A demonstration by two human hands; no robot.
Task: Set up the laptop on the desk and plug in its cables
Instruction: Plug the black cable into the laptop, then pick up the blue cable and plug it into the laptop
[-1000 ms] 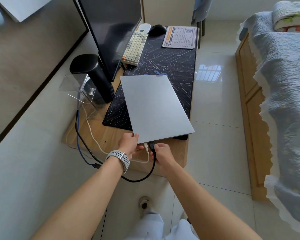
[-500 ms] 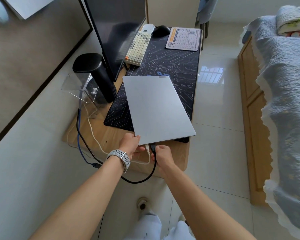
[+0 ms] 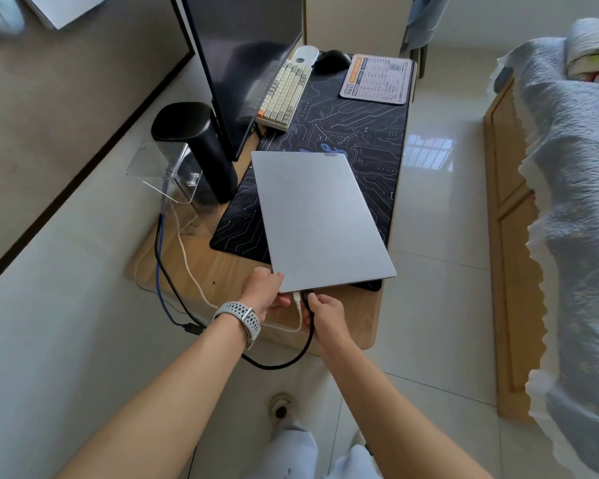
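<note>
Right hand pinches black cable, seemingly touching closed laptop edge

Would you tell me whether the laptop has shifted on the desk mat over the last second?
No. The closed laptop keeps its place on the desk mat, near corner overhanging the mat's edge as before; only the camera moved.

A closed silver laptop lies flat on the counter, its long axis running from 11 to 5 o'clock. At its near edge, toward 6 o'clock, a white cable is plugged in; just beside it a black cable meets the same edge, looping off the counter's front.
</note>
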